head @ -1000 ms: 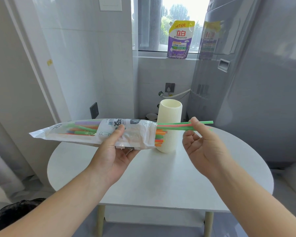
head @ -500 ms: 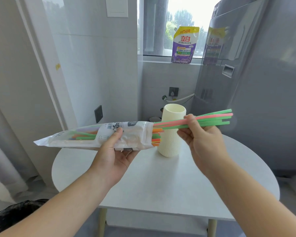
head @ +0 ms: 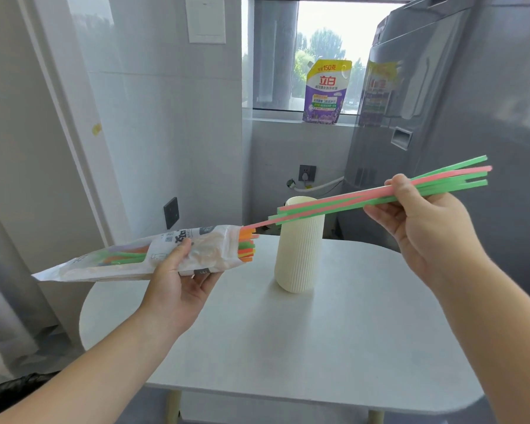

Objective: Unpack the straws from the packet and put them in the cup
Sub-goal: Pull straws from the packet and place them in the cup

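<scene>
White and rounded, the bench (head: 334,347) carries a ribbed cream cup (head: 299,255) standing upright near its far edge. Left of the cup, the left hand (head: 178,286) is wrapped around a clear plastic packet (head: 129,258), held above the bench with orange, green and yellow straw ends showing at its open mouth. The right hand (head: 423,221) pinches a bundle of green and pink straws (head: 343,203), almost clear of the packet and slanting above the cup's rim.

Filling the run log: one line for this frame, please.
left hand: holds packet | right hand: grips pulled straws, one pink tip at packet mouth | cup: upright on table
</scene>
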